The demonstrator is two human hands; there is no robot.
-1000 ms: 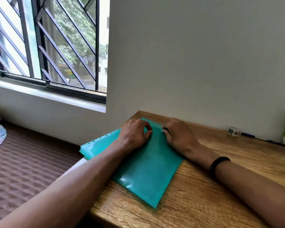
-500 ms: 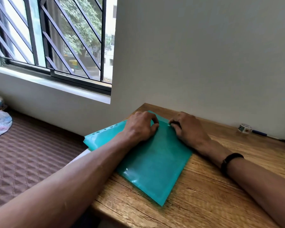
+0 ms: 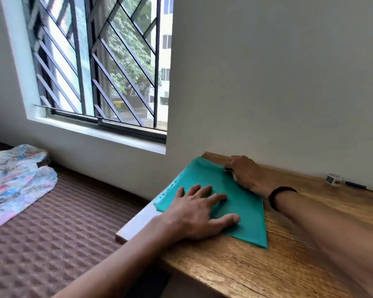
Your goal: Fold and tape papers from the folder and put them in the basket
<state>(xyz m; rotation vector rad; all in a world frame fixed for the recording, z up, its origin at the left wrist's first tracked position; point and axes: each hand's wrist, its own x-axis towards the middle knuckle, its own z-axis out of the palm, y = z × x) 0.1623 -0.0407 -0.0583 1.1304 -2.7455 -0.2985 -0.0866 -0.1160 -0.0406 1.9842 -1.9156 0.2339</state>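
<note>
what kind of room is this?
Probably a bedroom or home study corner: a wooden desk against a plain wall, a barred window facing trees and buildings, and a quilted mattress beside the desk.

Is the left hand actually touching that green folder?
Touching. The head view shows the left hand lying flat, fingers spread, directly on the green folder, with no gap beneath the fingers.

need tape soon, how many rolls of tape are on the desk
1. The roll of tape sits at the far right of the desk near the wall, beside a pen. The view cuts off further right, so more may be hidden.
</note>
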